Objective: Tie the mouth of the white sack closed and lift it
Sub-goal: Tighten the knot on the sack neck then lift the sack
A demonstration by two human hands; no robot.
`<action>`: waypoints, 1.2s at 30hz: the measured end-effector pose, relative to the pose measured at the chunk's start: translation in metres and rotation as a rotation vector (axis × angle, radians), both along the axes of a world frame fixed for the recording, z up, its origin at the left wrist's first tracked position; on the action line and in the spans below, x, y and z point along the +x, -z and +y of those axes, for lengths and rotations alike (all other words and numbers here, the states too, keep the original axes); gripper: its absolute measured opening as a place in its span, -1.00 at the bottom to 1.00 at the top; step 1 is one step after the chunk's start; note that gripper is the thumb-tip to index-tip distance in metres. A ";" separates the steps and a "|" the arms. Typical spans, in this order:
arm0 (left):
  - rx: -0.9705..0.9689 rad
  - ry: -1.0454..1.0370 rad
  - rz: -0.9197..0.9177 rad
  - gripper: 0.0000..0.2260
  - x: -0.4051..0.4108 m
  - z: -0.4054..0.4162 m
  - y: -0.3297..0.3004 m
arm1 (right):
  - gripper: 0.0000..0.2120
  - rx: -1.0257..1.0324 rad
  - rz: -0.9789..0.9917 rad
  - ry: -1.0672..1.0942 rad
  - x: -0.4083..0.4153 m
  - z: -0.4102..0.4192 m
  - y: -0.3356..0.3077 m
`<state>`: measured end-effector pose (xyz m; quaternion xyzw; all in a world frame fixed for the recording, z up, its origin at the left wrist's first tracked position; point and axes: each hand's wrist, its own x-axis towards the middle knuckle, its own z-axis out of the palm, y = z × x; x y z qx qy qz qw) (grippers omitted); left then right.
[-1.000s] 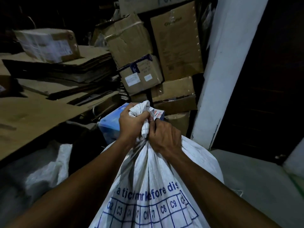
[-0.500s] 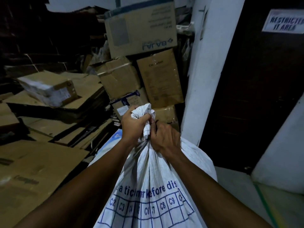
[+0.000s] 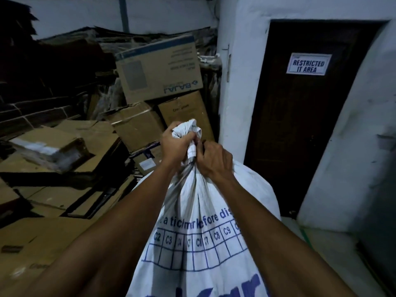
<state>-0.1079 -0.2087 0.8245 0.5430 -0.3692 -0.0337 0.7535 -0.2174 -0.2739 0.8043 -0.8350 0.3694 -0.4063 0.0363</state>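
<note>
White woven sack (image 3: 199,215): your left hand (image 3: 174,150) and right hand (image 3: 214,160) both clench its bunched mouth (image 3: 187,130), fists touching.

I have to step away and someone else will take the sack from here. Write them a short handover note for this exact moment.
Left hand: grips the bunched mouth of the white sack, tuft of fabric sticking out above the fist.
Right hand: grips the neck just below and beside the left one.
Sack: full, upright between both arms, in front of the cardboard boxes and near the dark door.
Done: mouth gathered and twisted tight.
Unclear: no tie or knot shows; whether the sack is off the floor is hidden.
Left: secure the neck, then lift.
</note>
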 end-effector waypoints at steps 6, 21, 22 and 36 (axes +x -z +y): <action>-0.008 0.032 -0.011 -0.80 -0.002 0.004 -0.016 | -0.40 -0.028 0.029 0.035 -0.010 0.010 -0.022; -0.046 0.160 -0.053 -0.81 -0.046 -0.023 -0.028 | -0.35 -0.053 0.016 0.141 -0.056 -0.013 -0.027; -0.037 0.159 -0.047 -0.78 -0.051 -0.027 -0.028 | -0.33 -0.056 0.012 0.147 -0.061 -0.017 -0.026; 0.058 0.227 -0.113 -0.73 -0.172 -0.131 -0.018 | -0.41 0.018 0.038 0.173 -0.194 -0.108 -0.011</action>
